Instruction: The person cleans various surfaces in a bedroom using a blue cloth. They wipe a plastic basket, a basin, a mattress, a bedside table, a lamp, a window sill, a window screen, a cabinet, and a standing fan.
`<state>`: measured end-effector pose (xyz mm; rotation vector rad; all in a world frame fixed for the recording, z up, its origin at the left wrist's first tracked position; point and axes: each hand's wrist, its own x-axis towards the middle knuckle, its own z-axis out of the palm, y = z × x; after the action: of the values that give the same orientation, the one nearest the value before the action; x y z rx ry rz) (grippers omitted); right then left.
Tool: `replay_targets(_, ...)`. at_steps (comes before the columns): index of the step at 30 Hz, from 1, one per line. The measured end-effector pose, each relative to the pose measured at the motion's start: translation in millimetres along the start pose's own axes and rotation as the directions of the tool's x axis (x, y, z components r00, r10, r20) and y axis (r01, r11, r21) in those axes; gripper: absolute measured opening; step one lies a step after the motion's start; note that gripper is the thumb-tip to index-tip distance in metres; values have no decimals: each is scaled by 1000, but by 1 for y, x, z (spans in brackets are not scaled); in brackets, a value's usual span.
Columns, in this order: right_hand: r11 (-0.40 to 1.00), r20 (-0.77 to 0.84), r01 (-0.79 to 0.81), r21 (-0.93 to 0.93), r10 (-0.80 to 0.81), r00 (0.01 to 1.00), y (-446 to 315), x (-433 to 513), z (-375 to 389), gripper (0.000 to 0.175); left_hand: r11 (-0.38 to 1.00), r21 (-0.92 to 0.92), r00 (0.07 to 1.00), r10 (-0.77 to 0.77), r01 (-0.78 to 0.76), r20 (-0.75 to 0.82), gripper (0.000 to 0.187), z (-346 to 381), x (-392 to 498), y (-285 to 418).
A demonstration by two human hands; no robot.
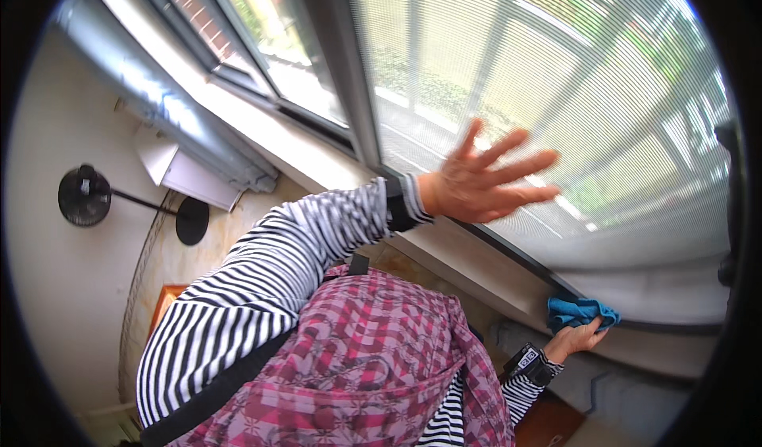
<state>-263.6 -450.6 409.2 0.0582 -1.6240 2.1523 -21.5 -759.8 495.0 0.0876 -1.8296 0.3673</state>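
Note:
My left hand (491, 182), in a black-and-white striped sleeve with a black wristband, is raised in front of a mesh-screened window panel (536, 90). Its fingers are spread and slightly blurred, and nothing is in it; whether it touches the mesh I cannot tell. At the lower right, my right hand (576, 339) grips a folded blue cloth (580, 315). The cloth lies against the bottom rail of the dark window frame (530, 262). A small black device (527, 359) is strapped at my right wrist.
A pale sill (286, 143) runs below the window, with sliding frames (274, 90) at the upper left. A grey curtain (178, 108) hangs at the left, near a black standing fan (85, 196) and a white cabinet (202, 176). More curtain fabric (631, 387) is at lower right.

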Motion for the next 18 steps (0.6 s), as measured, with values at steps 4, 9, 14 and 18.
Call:
replay_targets(4,1000,23,9,-13,-9,1000,-45,-29,64,46,997,-68,995,52,-47,85,46,-10,32,-2)
replay_targets(9,973,221,79,-218,-30,975,-78,-104,76,45,744,-667,992,105,-35,65,48,-36,24,-1)
replay_targets(14,957,755,118,-265,130,643,-66,-130,71,30,560,-825,985,92,67,143,22,-65,-22,15)
replay_targets(18,971,985,169,-171,168,30,-50,-161,80,27,528,-535,669,-90,660,738,21,-126,-115,17)
